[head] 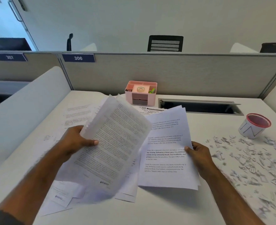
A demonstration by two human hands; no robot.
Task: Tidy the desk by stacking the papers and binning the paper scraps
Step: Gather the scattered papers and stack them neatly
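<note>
The left hand [76, 141] grips a blurred sheaf of printed pages [114, 143]; the right hand [199, 154] pinches a second stack [166, 153]. Paper scraps [251, 159] litter the surface [166, 208] right of the hands.

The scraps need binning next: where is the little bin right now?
In the head view, the red-rimmed bin stands far right on the desk, just behind the scattered paper scraps.

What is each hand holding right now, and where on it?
The left hand pinches a blurred sheaf of printed sheets at its left edge. The right hand grips a small stack of papers at its right edge.
</note>
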